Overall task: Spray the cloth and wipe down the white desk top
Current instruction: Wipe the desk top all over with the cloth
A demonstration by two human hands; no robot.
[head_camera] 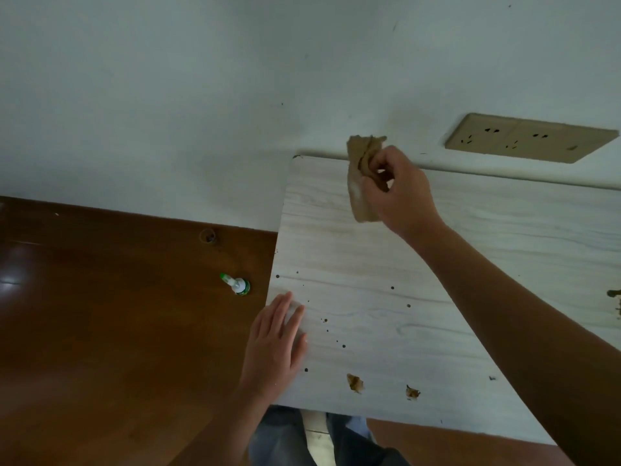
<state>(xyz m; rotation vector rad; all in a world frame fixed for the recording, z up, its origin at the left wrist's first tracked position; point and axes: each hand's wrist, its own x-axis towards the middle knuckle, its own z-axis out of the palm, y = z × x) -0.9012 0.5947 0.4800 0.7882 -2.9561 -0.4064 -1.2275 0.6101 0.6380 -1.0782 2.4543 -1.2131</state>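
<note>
Cloth: the tan cloth (361,183) is bunched in the right hand (400,196), at the far edge of the white surface (386,264); I cannot tell if its lower end touches the top.
Right grip: fingers and thumb are curled around the cloth and hold it tight.
Left grip: the left hand (275,341) lies flat with straight fingers on the near left edge of the white surface and holds nothing.
Spray bottle: the small green and white spray bottle (236,284) is on the brown surface (117,314), just left of the white one, apart from both hands.
Marks: dark spots (326,321) are scattered near the left hand; two brown patches (355,383) are close to the near edge.
Other things: a small round object (207,236) is on the far side of the brown surface; a beige socket plate (531,137) is on the wall (201,95), far right.
In the way: the right forearm crosses over the right part of the white surface.
Writing: the bottle label is too small to read.
</note>
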